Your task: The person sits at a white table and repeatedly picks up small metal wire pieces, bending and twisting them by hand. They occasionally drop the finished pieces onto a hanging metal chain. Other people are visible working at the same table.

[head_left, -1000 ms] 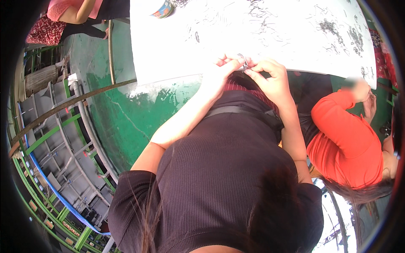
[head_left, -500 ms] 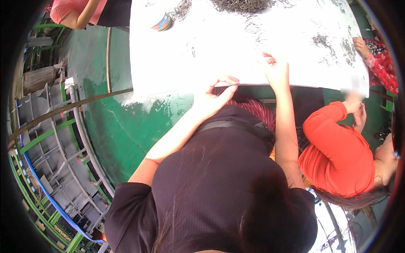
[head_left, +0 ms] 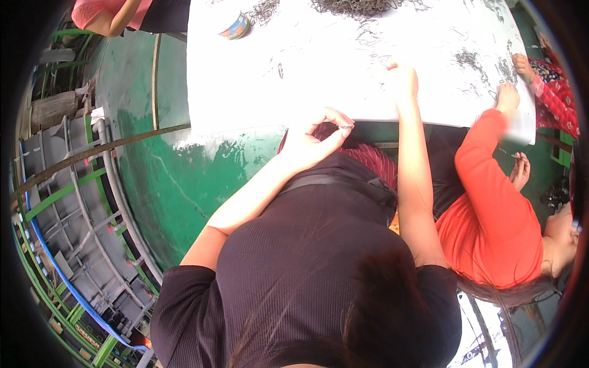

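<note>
At the near edge of the white-topped table [head_left: 245, 92], my left hand [head_left: 307, 144] pinches a small dark piece [head_left: 347, 127] between thumb and fingers. It looks thin, but its exact kind is too small to tell. Farther forward and to the right, my right hand [head_left: 404, 83] reaches over the white top with its fingers curled together. Glare washes out those fingertips, so what they hold, if anything, is hidden. A few thin dark pieces [head_left: 379, 59] lie just beyond them. At the far side rises a heap of dark, curved, ring-like pieces [head_left: 356, 6].
A round blue-and-orange tin [head_left: 235, 27] sits at the far left, beside a smaller dark cluster [head_left: 264, 11]. More pieces [head_left: 469, 58] are scattered rightward. A co-worker in an orange top [head_left: 491, 202] sits close at my right. Other people's arms show at the table's far-left and right sides.
My right hand has moved forward, its fingers drawing together from a looser spread. My left hand keeps its pinch with a slight shift. The co-worker in orange has reached one hand onto the table.
</note>
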Demonstrator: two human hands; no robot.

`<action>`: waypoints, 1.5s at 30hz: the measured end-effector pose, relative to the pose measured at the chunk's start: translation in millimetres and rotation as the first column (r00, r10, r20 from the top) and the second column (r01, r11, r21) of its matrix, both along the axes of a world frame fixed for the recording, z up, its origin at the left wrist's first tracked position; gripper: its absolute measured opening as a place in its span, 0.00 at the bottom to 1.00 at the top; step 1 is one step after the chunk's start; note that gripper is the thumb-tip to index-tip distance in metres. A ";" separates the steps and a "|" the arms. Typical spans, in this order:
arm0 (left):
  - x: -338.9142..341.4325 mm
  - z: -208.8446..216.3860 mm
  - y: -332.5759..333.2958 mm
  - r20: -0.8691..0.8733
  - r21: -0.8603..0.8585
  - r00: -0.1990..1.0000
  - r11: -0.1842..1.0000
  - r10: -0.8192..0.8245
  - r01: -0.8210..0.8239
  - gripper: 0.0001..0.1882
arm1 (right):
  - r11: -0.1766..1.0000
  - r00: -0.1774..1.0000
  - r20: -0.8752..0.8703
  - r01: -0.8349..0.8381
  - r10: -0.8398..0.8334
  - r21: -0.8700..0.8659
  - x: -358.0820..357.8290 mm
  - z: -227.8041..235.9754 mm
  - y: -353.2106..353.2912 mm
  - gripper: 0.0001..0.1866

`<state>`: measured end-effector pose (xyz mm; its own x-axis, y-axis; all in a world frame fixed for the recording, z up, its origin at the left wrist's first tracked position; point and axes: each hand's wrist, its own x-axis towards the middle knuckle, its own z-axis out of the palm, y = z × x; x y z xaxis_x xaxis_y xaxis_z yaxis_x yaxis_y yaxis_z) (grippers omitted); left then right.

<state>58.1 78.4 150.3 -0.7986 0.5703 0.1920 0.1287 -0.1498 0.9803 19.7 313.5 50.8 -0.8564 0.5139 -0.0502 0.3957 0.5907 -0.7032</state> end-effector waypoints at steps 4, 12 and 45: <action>1.6 2.1 -0.3 -0.023 -0.018 0.999 0.999 -0.032 0.032 0.04 | 0.999 0.999 -0.040 -0.012 0.014 0.039 15.0 26.1 6.7 0.08; 5.5 -1.4 8.3 -0.029 0.005 0.998 0.999 -0.052 0.053 0.03 | 0.933 0.994 -0.109 -0.036 -0.003 -0.359 38.8 9.4 28.4 0.07; 0.2 -17.1 13.0 0.036 -0.148 0.993 0.982 -0.109 0.113 0.06 | 0.080 0.972 -0.221 -0.228 0.084 -0.970 91.5 99.4 -57.5 0.05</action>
<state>58.2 91.4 133.2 -0.7327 0.6763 0.0765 0.0919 -0.0130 0.9957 111.1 256.0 150.1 -0.9460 -0.0808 -0.3140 0.2947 -0.6180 -0.7289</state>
